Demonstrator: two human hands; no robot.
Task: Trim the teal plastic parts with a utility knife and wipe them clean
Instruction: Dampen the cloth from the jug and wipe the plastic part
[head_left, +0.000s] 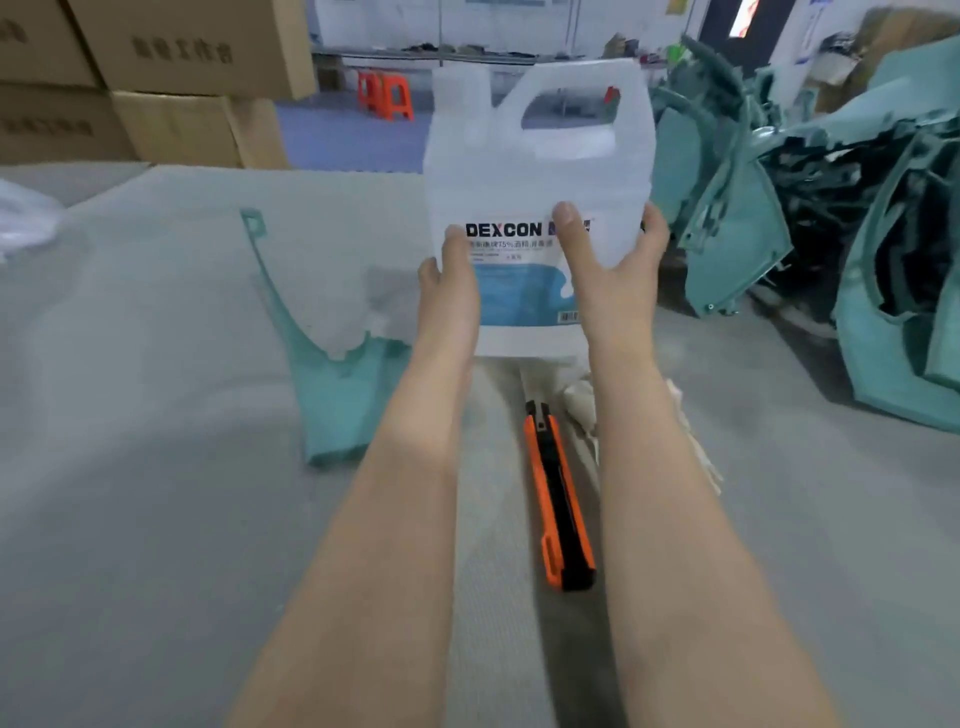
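Note:
A large translucent white jug (535, 171) with a blue "DEXCON" label stands in the middle of the grey table. My left hand (452, 283) grips its left side and my right hand (613, 270) grips its right side, thumbs lying on the label. An orange and black utility knife (558, 493) lies on the table between my forearms. A teal plastic part (332, 384) with a long thin arm lies flat to the left of my left arm. A white cloth (582, 405) shows partly behind my right forearm.
A heap of teal plastic parts (831, 218) fills the right side of the table. Cardboard boxes (156, 78) are stacked at the back left. A clear plastic bag (26, 218) lies at the left edge. Orange stools (387, 96) stand on the floor beyond.

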